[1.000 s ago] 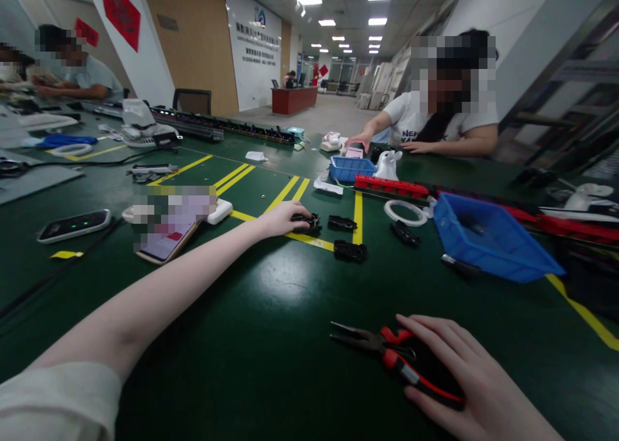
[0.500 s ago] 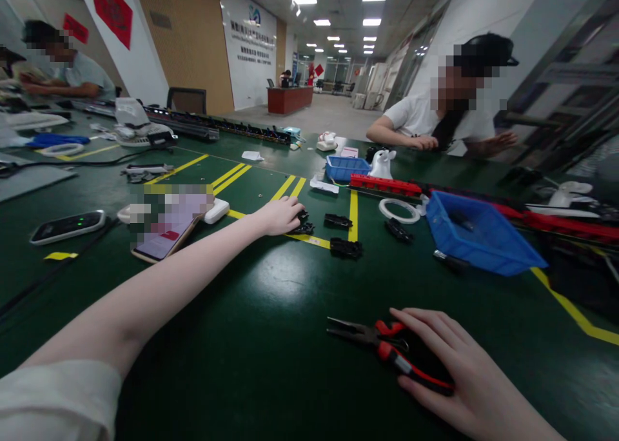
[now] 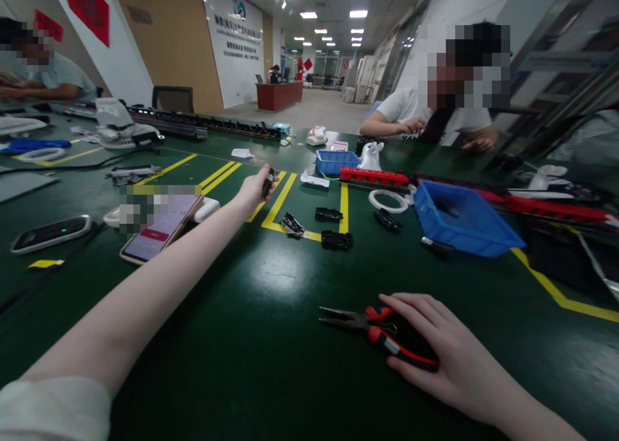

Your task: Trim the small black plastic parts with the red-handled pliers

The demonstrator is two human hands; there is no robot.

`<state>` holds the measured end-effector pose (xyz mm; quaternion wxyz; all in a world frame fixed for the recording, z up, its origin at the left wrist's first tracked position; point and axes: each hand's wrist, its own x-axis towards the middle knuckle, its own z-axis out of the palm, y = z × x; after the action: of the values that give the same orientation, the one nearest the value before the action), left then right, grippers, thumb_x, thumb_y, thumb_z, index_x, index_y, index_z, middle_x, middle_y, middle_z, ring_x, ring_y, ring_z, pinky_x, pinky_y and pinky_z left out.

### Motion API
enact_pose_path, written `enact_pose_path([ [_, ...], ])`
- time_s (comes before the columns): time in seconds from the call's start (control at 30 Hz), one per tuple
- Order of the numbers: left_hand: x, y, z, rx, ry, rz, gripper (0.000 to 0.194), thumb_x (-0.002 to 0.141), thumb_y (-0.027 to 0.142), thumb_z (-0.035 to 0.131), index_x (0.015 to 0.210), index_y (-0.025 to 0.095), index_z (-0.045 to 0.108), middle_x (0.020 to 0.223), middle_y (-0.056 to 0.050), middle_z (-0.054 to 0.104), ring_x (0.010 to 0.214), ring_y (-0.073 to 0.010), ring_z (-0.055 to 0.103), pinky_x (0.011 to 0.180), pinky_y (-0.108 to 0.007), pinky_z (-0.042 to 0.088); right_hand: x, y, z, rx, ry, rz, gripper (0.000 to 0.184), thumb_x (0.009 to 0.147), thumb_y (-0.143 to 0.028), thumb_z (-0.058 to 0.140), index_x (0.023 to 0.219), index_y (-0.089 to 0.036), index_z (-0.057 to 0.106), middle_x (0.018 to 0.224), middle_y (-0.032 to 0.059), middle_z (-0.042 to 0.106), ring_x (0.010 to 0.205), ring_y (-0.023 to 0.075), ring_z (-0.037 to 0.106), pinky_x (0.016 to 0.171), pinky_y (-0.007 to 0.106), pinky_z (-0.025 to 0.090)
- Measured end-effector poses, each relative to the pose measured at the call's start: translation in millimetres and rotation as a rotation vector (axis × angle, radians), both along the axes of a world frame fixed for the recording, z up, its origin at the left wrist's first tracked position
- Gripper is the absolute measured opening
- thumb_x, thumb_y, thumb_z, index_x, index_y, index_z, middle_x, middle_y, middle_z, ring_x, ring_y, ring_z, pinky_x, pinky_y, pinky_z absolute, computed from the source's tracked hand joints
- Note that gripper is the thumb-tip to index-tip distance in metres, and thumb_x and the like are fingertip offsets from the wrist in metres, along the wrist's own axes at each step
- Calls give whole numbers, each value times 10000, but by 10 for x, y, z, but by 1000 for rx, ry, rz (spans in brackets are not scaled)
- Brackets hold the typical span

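Observation:
My left hand reaches out over the green table with its fingers closed on a small black plastic part. Several similar black parts lie beyond the table's middle: one with shiny bits on the yellow tape, another black part to its right, and a third part just nearer to me. At the lower right, my right hand is wrapped round red-and-black long-nose pliers. Their jaws point left and stand slightly apart.
A blue bin stands at right, by a white ring and red rails. Further back is a small blue tray. On the left lie a phone and a black device with a cable. A co-worker sits opposite.
My left hand has lifted a black part off the group and moved away from me and left; another part is uncovered below. My right hand keeps the pliers. The view has shifted slightly.

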<state>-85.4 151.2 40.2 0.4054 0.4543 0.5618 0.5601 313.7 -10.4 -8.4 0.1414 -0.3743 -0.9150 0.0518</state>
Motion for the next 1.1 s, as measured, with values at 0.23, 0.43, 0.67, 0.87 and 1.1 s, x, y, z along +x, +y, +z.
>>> enact_pose_path([
  [0.23, -39, -370, 112, -139, -872, 112, 359, 1069, 218, 232, 1041, 94, 568, 660, -19, 579, 496, -69, 551, 496, -126, 487, -20, 0, -8, 15, 19, 4, 731, 839, -474, 668, 1498, -313, 394, 1371, 111, 577, 1214, 309, 573, 950, 486, 533],
  [0.43, 53, -755, 18, -194, -933, 76, 384, 1055, 223, 245, 1041, 67, 595, 678, -39, 587, 493, -81, 556, 463, -149, 476, -6, 34, 21, 32, 41, -14, 698, 841, -507, 648, 1480, -334, 424, 1371, 100, 583, 1227, 333, 557, 942, 515, 514],
  [0.67, 108, -994, -135, -227, -705, 22, 386, 995, 253, 384, 726, 98, 614, 495, 37, 391, 376, -71, 312, 345, -166, 221, -30, 43, 35, 53, 79, -48, 586, 876, -501, 613, 1418, -311, 496, 1340, 94, 601, 1207, 316, 570, 934, 489, 514],
  [0.87, 123, -1170, -323, 303, 728, -242, 401, 937, 396, 508, 666, 139, 654, 636, -24, 571, 596, -131, 493, 579, -241, 365, -56, 43, 47, 100, 78, -38, 581, 878, -471, 626, 1415, -295, 488, 1326, 106, 598, 1199, 316, 570, 952, 505, 491],
  [1.1, 285, -1303, -329, 516, 1368, -583, 384, 965, 451, 453, 881, 145, 669, 800, -61, 655, 652, -162, 585, 637, -288, 391, -87, 44, 80, 118, 82, -22, 546, 885, -472, 612, 1391, -293, 509, 1297, 102, 617, 1164, 318, 590, 921, 495, 500],
])
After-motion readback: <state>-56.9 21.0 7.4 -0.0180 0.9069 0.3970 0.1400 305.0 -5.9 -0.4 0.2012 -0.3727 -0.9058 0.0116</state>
